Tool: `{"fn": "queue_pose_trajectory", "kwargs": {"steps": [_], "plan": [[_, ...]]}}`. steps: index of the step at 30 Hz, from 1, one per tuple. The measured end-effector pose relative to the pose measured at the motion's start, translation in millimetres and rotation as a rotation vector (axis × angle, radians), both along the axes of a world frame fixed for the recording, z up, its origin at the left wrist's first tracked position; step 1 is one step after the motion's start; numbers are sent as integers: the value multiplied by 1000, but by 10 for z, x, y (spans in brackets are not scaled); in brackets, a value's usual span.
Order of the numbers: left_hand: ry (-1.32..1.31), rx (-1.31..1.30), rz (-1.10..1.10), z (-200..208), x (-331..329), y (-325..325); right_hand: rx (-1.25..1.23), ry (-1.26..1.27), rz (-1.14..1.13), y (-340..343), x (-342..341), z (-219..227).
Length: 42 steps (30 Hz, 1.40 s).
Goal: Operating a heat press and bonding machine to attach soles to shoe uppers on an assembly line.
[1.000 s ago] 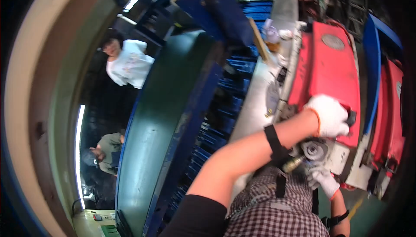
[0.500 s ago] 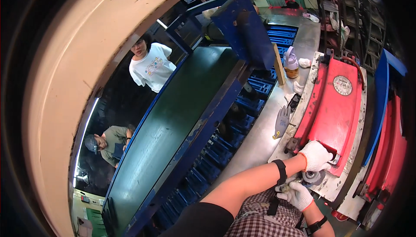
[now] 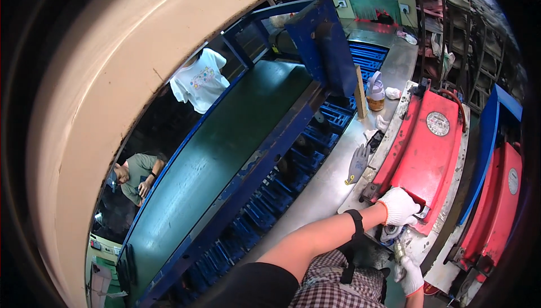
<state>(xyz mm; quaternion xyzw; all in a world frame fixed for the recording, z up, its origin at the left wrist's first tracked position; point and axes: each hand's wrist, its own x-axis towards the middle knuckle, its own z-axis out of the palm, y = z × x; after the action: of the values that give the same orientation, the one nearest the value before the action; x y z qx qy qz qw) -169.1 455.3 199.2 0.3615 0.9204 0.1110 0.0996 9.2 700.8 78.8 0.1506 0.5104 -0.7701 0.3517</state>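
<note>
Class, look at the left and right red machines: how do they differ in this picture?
The left red machine has the left hand at its near end; the right red machine has no hand on it. The left red machine looks larger; the right red machine looks smaller. Both carry a round pale plate.

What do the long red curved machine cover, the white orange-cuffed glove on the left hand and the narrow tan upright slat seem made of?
Red machine cover: probably painted metal, glossy, with highlights and dark scuffs; plastic possible.
White glove on the left hand: apparently knitted fabric, matte, with a soft cuff.
Tan slat: likely bare wood, matte, from its pale brown colour.
</note>
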Motion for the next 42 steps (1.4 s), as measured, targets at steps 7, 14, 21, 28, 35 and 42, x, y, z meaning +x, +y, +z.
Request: {"fn": "queue_pose_trajectory", "kwargs": {"steps": [7,14,21,28,35,42], "plan": [[-28,-29,19,27,7,28,1323,783,-242,850,192,290],[-39,-46,33,68,14,35,2162,547,-751,2169,552,635],[-47,-50,41,50,9,41,2621,467,-211,2802,708,-22],[-23,-51,34,25,12,38,2484,351,-351,2877,770,-134],[-27,-42,23,6,-2,36,2472,99,-293,2897,744,-231],[-23,-18,10,7,-2,27,2476,536,-226,2851,826,-110]]}}
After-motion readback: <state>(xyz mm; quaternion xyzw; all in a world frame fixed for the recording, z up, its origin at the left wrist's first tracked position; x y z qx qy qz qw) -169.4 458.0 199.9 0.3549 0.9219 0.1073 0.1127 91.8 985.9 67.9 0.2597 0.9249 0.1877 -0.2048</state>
